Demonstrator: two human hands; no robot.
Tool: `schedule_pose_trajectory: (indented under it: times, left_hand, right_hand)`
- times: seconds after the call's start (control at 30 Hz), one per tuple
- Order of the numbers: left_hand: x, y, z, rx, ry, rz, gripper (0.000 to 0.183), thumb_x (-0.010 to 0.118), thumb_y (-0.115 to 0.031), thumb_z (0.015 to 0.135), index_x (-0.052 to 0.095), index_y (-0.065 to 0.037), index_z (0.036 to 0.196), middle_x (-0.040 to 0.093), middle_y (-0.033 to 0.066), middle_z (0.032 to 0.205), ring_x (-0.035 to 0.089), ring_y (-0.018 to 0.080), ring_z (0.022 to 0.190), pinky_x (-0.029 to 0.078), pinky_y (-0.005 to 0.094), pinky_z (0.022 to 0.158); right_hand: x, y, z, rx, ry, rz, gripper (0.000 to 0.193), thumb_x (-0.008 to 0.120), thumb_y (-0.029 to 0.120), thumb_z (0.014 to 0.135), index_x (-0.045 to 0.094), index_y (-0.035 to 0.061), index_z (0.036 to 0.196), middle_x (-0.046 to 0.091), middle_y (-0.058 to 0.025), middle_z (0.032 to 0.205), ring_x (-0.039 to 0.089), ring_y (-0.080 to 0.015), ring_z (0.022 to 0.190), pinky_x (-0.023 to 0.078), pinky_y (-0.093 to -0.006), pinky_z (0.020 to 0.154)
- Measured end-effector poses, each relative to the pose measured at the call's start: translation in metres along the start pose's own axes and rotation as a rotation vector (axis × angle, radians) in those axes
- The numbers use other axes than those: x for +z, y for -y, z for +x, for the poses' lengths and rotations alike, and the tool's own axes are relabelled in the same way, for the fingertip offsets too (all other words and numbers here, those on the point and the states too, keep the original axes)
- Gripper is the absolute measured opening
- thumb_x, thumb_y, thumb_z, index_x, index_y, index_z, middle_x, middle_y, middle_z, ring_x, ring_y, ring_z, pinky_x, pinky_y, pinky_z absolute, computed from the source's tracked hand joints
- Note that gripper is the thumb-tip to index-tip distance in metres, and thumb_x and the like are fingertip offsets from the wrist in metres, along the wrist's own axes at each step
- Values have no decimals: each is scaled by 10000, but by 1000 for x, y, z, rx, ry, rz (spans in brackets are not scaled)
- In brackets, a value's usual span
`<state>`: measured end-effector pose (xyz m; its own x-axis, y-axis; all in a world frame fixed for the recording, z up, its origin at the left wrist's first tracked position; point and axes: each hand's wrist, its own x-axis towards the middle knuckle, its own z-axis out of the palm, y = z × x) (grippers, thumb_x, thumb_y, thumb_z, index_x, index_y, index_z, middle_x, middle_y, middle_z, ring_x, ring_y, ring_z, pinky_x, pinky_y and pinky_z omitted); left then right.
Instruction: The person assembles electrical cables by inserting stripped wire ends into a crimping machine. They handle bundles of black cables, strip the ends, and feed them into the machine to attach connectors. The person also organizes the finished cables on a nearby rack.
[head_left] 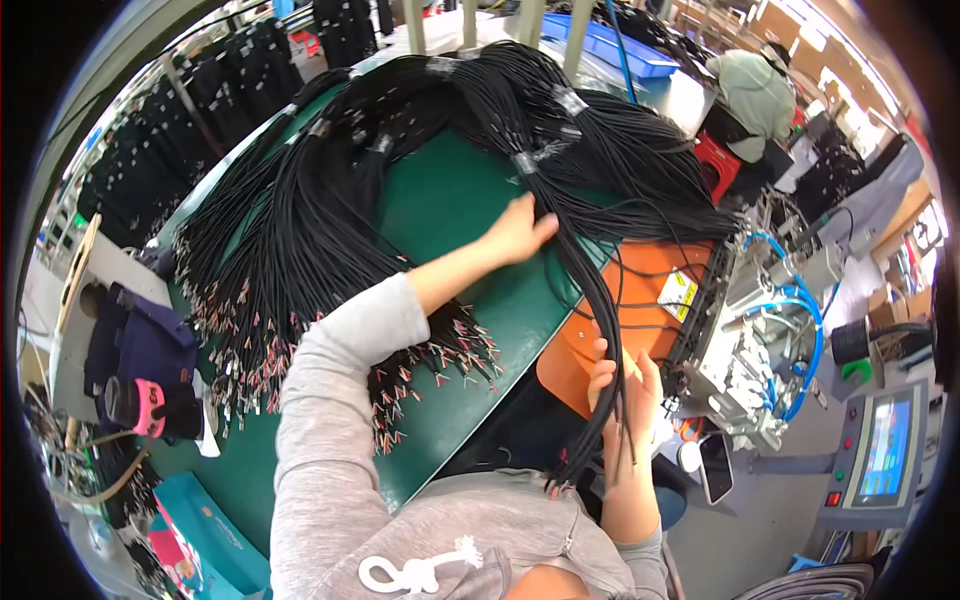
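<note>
L hand (518,230) at upper part of black cable bundle (582,262); blurred, fingers partly hidden, can't tell if gripping. R hand (640,390) wrapped round same bundle nr its lower end. Bundle runs from silver tie (525,162) on bench (440,205), over its R edge, past orange board (568,362), ends (562,485) hanging by the lap.

Imo: snug grip, don't crush; strands parallel, ends lvl; take wt nr the tie so nothing drags.

In the way: cable pile (310,220) fills bench far + L side, tangle risk. Machine w/ blue tubes (740,350) just R of board, snag risk. Phone (716,468) R of R forearm.
</note>
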<state>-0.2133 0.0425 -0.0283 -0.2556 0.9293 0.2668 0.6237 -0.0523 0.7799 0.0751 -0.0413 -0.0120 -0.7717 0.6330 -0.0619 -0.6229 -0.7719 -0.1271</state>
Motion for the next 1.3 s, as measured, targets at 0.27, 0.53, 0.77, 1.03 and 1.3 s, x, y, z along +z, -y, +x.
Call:
schedule_pose_trajectory:
  times: [0.27, 0.53, 0.77, 1.03, 1.3]
  left_hand:
    - [41, 51, 111, -657, -491, -95, 564, 714, -402, 786, 614, 75, 1070, 634, 251, 1092, 615, 364, 1043, 469, 420, 897]
    - [11, 47, 146, -448, -656, -180, 383, 709, -309, 805, 659, 50, 931, 675, 234, 961, 651, 375, 941, 482, 421, 840]
    - [3, 53, 101, -74, -544, 445, 897, 748, -161, 740, 185, 131, 1374, 246, 351, 1343, 334, 471, 1215, 310, 475, 1049]
    - [46, -144, -81, 1166, 495, 265, 502, 653, -91, 694, 571, -82, 1190, 530, 115, 1203, 533, 271, 1112, 447, 407, 954]
    - [78, -133, -78, 1252, 357, -304, 300, 659, -133, 736, 625, -20, 1011, 627, 44, 819, 586, 173, 651, 443, 278, 539]
  right_hand:
    - [-1, 14, -67, 197, -177, -773, 606, 585, 236, 868, 354, -11, 1371, 615, -147, 856, 566, -171, 560, 450, -250, 519]
    - [28, 18, -14, 121, -357, -895, 356, 570, 115, 896, 473, 36, 1229, 558, -53, 769, 462, -87, 506, 357, -217, 450]
    - [6, 37, -52, 206, -240, -586, 640, 455, 472, 964, 355, -4, 1379, 524, -243, 1268, 647, -312, 977, 550, -414, 867]
    - [1, 51, -106, 204, 19, -761, 916, 316, 696, 903, 183, 3, 1485, 403, -190, 1421, 567, -295, 1138, 511, -364, 809]
    - [-6, 45, -120, -609, -486, -1167, 166, 575, 83, 930, 649, -30, 1027, 673, -138, 916, 644, -152, 744, 525, -252, 667]
